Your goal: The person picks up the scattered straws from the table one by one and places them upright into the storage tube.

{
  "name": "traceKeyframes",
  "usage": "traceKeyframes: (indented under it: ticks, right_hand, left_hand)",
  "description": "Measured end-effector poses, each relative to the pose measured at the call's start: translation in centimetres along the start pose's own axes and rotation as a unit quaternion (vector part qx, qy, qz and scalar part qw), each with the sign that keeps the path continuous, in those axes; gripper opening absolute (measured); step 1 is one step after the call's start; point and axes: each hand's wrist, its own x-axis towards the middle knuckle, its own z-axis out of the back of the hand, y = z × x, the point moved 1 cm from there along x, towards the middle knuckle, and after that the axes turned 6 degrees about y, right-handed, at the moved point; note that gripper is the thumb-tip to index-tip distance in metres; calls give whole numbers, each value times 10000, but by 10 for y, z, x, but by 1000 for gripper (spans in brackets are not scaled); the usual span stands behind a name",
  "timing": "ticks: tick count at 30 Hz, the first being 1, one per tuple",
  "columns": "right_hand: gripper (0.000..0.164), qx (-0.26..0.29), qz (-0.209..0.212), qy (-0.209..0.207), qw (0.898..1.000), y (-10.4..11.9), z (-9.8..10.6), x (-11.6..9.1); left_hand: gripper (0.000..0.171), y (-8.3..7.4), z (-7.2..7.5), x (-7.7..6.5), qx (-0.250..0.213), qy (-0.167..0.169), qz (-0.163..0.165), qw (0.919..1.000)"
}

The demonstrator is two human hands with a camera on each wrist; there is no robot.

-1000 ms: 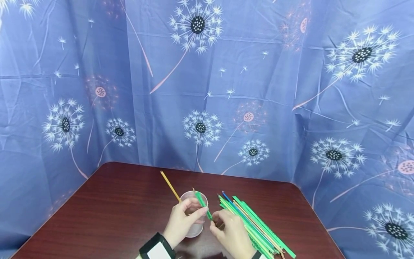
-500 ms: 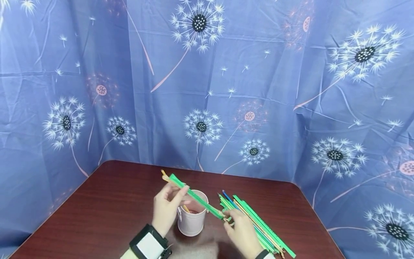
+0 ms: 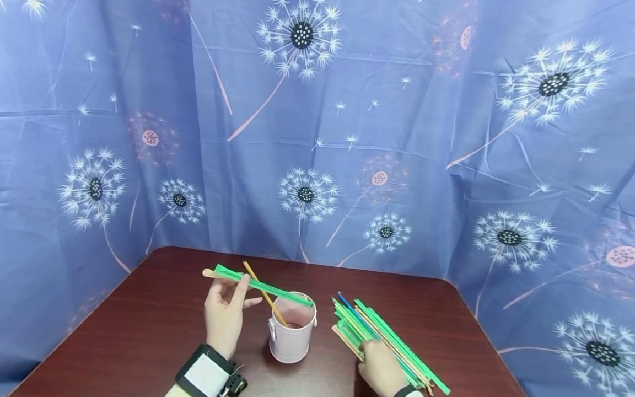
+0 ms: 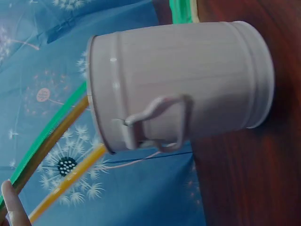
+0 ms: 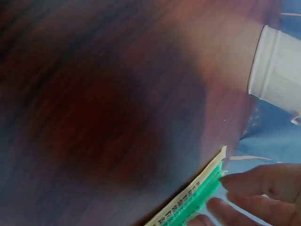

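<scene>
In the head view my left hand [image 3: 225, 317] pinches a pair of wrapped chopsticks [image 3: 268, 287], green and tan. The far end of this packet is over the rim of a pale pink bucket [image 3: 290, 344] with small side handles. A yellow pencil [image 3: 263, 289] leans left inside the bucket. My right hand [image 3: 381, 366] is at a pile of green packets [image 3: 404, 344], and its fingers are curled at another green-and-tan packet [image 3: 347, 337]. In the right wrist view the fingertips [image 5: 225, 180] touch the green packet's [image 5: 193, 200] edge; the thumb cannot be made out.
Among the pile's packets lie a blue pencil [image 3: 347, 301] and thin tan sticks. The dark red-brown table [image 3: 163, 309] is backed by blue dandelion-print cloth [image 3: 248, 182] on several sides. A strapped device [image 3: 207, 372] sits on my left wrist.
My right hand has let go of the first packet and moved down to the pile. My left hand has carried that packet left and up, uncovering the bucket.
</scene>
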Motion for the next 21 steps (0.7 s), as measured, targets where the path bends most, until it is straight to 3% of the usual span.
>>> traceKeyframes:
  ticks: [4, 8, 13, 21]
  right_hand:
    - [18, -162, 156, 157, 9996, -5, -8, -2]
    - [22, -234, -53, 470, 9986, -11, -12, -3]
    - [20, -453, 45, 302, 9985, -13, -13, -5]
    - [19, -570, -100, 239, 9980, -10, -12, -4]
  left_hand:
    - [18, 5, 6, -3, 50, -103, 80, 9999]
    - [22, 8, 8, -4, 164, -68, 27, 9998]
    - [19, 15, 7, -7, 566, -73, 92, 9983]
    - [16, 29, 4, -15, 1334, 496, 375, 9891]
